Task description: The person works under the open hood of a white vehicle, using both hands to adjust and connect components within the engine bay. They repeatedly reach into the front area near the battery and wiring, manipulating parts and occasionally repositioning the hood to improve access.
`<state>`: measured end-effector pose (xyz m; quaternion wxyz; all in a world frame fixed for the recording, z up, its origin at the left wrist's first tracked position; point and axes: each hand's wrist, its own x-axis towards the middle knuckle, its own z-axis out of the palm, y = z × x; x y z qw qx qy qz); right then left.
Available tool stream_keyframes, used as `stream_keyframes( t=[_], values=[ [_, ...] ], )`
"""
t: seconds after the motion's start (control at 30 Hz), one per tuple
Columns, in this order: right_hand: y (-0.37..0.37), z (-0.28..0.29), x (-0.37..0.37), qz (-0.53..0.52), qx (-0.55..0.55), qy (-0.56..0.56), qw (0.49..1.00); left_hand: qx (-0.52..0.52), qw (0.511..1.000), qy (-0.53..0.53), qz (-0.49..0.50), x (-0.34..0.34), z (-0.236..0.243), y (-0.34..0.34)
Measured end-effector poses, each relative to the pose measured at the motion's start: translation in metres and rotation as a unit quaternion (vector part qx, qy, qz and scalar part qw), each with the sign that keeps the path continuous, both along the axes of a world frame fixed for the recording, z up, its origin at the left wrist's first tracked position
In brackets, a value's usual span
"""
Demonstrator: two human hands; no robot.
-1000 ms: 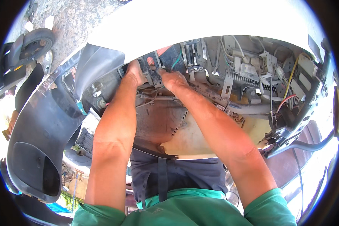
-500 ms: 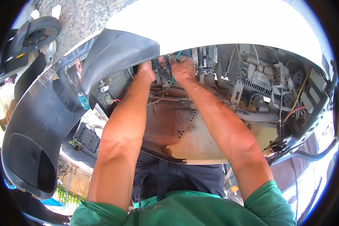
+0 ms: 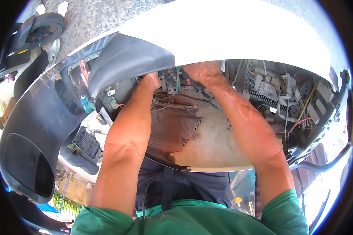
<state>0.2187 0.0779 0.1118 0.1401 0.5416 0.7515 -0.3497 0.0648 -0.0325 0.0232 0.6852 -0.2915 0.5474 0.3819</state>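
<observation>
Two spots of letter-like marks: large outlined shapes on the dark strip (image 3: 93,49) at upper left, not clear enough to read, and small pale marks on the green shirt (image 3: 192,221), too small to make out. Between left hand (image 3: 153,80) and right hand (image 3: 203,71), just below the edge of the white panel (image 3: 223,35), a metal bracket (image 3: 170,84), dull grey, dusty, mostly in shade, upper end cut off from view. Left hand close beside the bracket, fingers hidden; cannot tell whether touching, nor whether wide, narrow or holding something in that grip. Right hand farther over, back upward, fingers out of sight under the panel edge; state of that grip likewise impossible to tell. Along the right side of the bracket, a thin green wire (image 3: 178,81); near the right hand, a small red thing (image 3: 188,81), too small to name. Lower down, a rust-brown sheet (image 3: 170,127) with a toothed right edge, next to a broad, stained cream sheet (image 3: 215,145). Well to the right, a grey finned box (image 3: 264,83) among loose cables, plus a yellow wire (image 3: 309,100). Above the left forearm, a smooth grey plastic corner (image 3: 129,58); farther left, a large dark plastic panel (image 3: 39,121) with a rounded recess.
</observation>
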Motion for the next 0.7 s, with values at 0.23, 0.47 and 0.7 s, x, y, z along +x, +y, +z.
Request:
stream_keyframes(
  t=[0.23,0.47,0.7],
  values=[
    [0.029,0.001,-0.002,0.265,0.039,0.024,0.963,0.010,1.000,-0.007,-0.015,-0.011,-0.013,-0.017],
    [0.002,-0.120,0.051,0.127,0.069,0.224,0.964,0.035,0.998,-0.004,-0.043,-0.005,-0.019,-0.010],
    [0.030,0.009,0.016,0.167,0.082,0.202,0.962,0.031,0.995,0.078,-0.055,0.002,-0.011,0.002]
  ],
)
